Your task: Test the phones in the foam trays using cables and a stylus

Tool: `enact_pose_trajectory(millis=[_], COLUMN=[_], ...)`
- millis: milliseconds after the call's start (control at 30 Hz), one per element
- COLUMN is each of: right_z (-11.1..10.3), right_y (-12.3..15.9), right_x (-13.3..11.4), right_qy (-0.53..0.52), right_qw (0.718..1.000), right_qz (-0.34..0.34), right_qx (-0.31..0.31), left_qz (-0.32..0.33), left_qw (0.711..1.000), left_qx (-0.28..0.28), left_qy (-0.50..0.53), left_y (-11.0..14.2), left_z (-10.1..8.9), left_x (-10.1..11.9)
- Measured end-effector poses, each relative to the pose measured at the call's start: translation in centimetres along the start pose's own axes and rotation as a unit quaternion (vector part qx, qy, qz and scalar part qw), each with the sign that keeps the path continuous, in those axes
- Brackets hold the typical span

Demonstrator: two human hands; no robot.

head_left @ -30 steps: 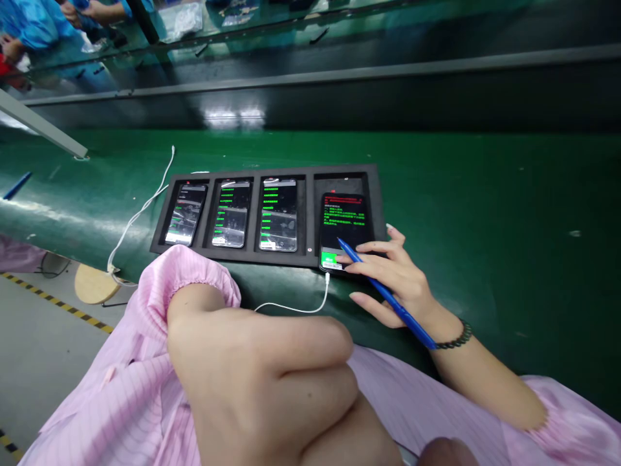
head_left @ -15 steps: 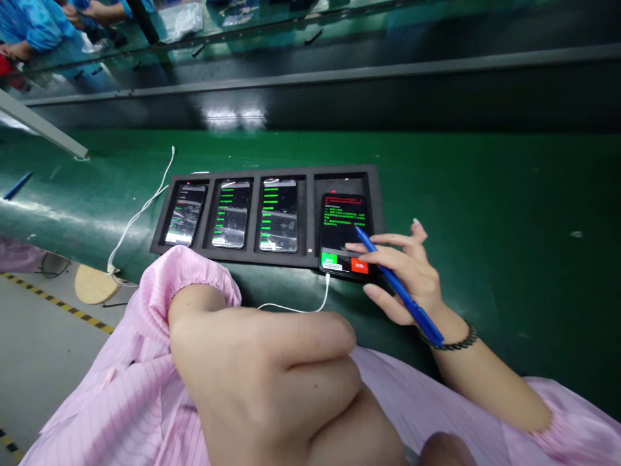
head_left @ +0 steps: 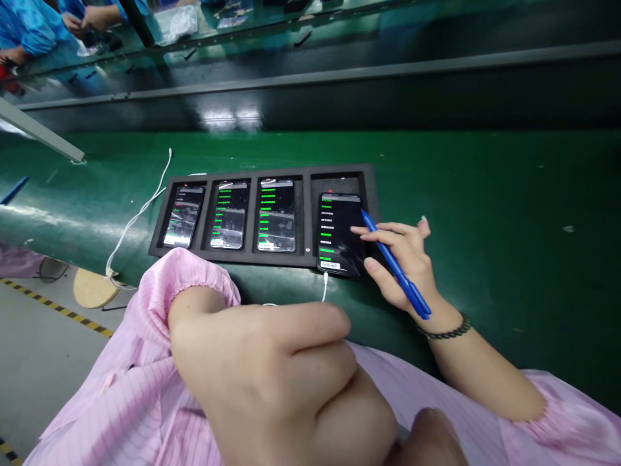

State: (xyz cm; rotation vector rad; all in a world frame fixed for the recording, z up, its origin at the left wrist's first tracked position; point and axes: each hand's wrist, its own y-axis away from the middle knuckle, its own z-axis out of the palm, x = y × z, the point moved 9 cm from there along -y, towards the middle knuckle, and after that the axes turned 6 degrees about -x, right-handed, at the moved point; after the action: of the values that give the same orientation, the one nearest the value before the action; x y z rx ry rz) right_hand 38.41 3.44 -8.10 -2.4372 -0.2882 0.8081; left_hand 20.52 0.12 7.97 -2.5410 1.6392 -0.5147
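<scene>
My right hand (head_left: pixel 402 262) holds a blue pen (head_left: pixel 395 264) between its fingers, with the tip over the right edge of a smartphone (head_left: pixel 339 236). That phone leans on the front edge of the black tray (head_left: pixel 303 217), over its rightmost compartment, and its screen lists green and white lines. A white cable (head_left: pixel 325 285) runs from its lower end. Close to the camera, my left hand (head_left: pixel 286 369) is curled into a fist; what its fingers hold, if anything, is hidden. Three more phones lie in the other compartments, including one phone (head_left: pixel 276 217) beside the cabled one.
The tray rests on a green table (head_left: pixel 475 194). A loose white cable (head_left: pixel 133 223) lies left of it, near another blue pen (head_left: pixel 14 190). Behind runs a dark raised ledge (head_left: pixel 339 97). A co-worker in blue sleeves (head_left: pixel 36 29) is at the far left, and a round stool (head_left: pixel 94 288) stands below.
The cabled phone's screen has switched from red and green text with two coloured buttons to a list. My right hand and pen have shifted slightly. The left hand stays curled.
</scene>
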Motion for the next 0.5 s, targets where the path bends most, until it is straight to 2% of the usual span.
enact_pose_trajectory(millis=[67,100,167,267,367,500], right_z=[0.1,0.2,0.4,0.8,0.8,0.6], right_y=[0.0,0.0,0.0,0.0,0.0,-0.1], right_x=[0.6,0.9,1.5,1.9,1.4,0.7], right_qy=[-0.001,0.0,0.007,0.019,0.016,0.016], right_qw=[1.0,1.0,0.999,0.999,0.999,0.999], right_qz=[0.015,0.022,0.038,0.04,0.014,-0.014], right_qx=[-0.001,-0.002,-0.007,-0.02,-0.03,-0.029], left_qz=[-0.017,-0.002,0.074,0.194,0.251,0.277], left_qw=[0.999,0.999,0.996,0.97,0.948,0.937], left_qx=[0.016,0.006,-0.049,-0.143,-0.19,-0.205], left_qy=[-0.033,-0.039,-0.026,0.015,0.045,0.054], left_y=[-0.6,-0.9,-1.3,-1.3,-1.1,-0.3], left_z=[0.5,1.1,3.0,5.2,5.7,5.6], left_x=[0.0,0.2,1.2,2.2,2.4,2.4])
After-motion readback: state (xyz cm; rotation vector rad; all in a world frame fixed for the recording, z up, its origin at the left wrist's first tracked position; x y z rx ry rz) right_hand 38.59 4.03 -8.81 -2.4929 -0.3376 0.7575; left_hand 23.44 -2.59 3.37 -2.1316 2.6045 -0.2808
